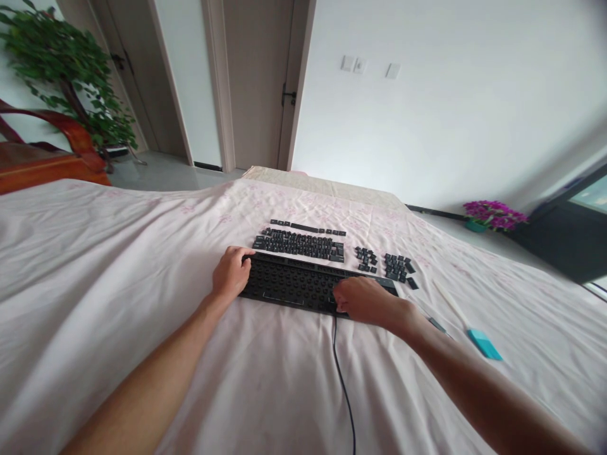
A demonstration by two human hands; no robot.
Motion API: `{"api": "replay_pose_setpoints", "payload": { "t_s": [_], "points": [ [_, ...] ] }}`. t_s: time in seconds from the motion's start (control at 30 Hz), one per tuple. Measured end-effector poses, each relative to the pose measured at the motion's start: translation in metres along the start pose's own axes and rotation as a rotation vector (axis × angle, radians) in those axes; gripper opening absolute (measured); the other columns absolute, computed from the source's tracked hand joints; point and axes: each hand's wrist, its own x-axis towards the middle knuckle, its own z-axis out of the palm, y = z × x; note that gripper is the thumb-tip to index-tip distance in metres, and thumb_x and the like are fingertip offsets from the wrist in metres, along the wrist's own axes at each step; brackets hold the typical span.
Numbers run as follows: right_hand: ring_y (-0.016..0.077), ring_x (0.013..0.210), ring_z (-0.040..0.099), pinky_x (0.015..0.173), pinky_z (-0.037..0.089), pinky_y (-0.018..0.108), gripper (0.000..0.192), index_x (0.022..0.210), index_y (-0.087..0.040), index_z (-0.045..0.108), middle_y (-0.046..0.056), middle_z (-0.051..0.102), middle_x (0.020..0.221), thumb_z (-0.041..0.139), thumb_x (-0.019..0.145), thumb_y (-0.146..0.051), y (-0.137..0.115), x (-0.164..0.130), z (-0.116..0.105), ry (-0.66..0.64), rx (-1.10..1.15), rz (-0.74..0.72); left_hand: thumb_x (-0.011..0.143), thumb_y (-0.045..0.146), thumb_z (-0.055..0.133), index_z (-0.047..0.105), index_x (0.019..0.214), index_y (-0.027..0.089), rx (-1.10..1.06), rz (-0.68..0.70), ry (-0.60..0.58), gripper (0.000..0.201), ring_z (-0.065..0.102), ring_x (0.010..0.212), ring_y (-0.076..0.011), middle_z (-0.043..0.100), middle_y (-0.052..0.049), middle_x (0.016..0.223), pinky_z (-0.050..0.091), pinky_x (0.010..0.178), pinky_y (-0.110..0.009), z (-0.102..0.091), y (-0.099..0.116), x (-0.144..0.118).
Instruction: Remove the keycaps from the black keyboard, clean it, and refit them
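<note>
A black keyboard (289, 284) with its keycaps off lies on the pale cloth, its bare key switches showing. My left hand (232, 273) is closed round the keyboard's left end, thumb along the far corner. Over the right part of the keyboard, my right hand (356, 297) has its fingers curled down in a pinch. What those fingers hold, if anything, is hidden. Just beyond the keyboard, loose black keycaps (298, 245) are laid out in rows. Smaller groups of keycaps (397, 268) sit farther right. A black cable (342, 373) runs from the keyboard's near edge towards me.
A brush with a turquoise head (484, 344) lies right of my right forearm, near a small dark-handled tool (437, 325). The wrinkled pink-white cloth (190, 360) spreads underneath. Farther off stand a wooden chair (52, 145), a leafy plant (61, 63) and purple flowers (496, 215).
</note>
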Motion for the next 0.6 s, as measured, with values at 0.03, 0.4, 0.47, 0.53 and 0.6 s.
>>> {"api": "replay_pose_setpoints", "payload": {
  "t_s": [0.03, 0.4, 0.47, 0.53, 0.6],
  "points": [
    [0.0205, 0.075, 0.065, 0.062, 0.038, 0.027, 0.013, 0.076, -0.018, 0.069, 0.007, 0.069, 0.078, 0.056, 0.08, -0.015, 0.006, -0.004, -0.003, -0.012, -0.008, 0.031, 0.085, 0.02, 0.046, 0.064, 0.103, 0.027, 0.0, 0.0, 0.0, 0.026, 0.059, 0.105, -0.0192, 0.059, -0.003, 0.113, 0.048, 0.093, -0.031, 0.0, 0.0, 0.0],
    [0.0159, 0.081, 0.063, 0.066, 0.038, 0.023, 0.02, 0.088, -0.022, 0.07, 0.004, 0.068, 0.096, 0.05, 0.089, -0.019, -0.036, 0.008, 0.015, 0.182, 0.215, -0.097, 0.084, 0.02, 0.046, 0.064, 0.102, 0.027, -0.003, 0.014, 0.008, 0.027, 0.059, 0.105, -0.0188, 0.06, -0.003, 0.113, 0.047, 0.095, -0.03, 0.0, 0.0, -0.001],
    [0.0168, 0.081, 0.063, 0.065, 0.038, 0.023, 0.018, 0.083, -0.022, 0.07, 0.004, 0.069, 0.092, 0.053, 0.085, -0.017, -0.017, -0.002, 0.015, 0.115, 0.178, -0.064, 0.084, 0.021, 0.046, 0.064, 0.102, 0.028, -0.006, 0.017, 0.005, 0.026, 0.059, 0.105, -0.0192, 0.06, -0.003, 0.112, 0.046, 0.095, -0.031, 0.001, -0.002, 0.0],
    [0.0175, 0.083, 0.064, 0.067, 0.038, 0.023, 0.016, 0.08, -0.021, 0.07, 0.003, 0.07, 0.087, 0.055, 0.083, -0.016, 0.01, -0.011, 0.012, 0.086, 0.166, -0.006, 0.084, 0.022, 0.045, 0.064, 0.102, 0.028, -0.009, 0.019, 0.003, 0.026, 0.059, 0.105, -0.0196, 0.06, -0.003, 0.112, 0.046, 0.096, -0.031, 0.003, -0.004, 0.0],
    [0.0175, 0.084, 0.064, 0.069, 0.039, 0.024, 0.016, 0.083, -0.02, 0.069, 0.004, 0.07, 0.088, 0.054, 0.086, -0.02, 0.036, -0.016, 0.007, 0.169, 0.179, 0.07, 0.084, 0.022, 0.045, 0.064, 0.102, 0.027, -0.009, 0.022, 0.005, 0.026, 0.058, 0.106, -0.02, 0.059, -0.003, 0.113, 0.046, 0.097, -0.032, 0.004, -0.006, 0.001]
  ]
}}
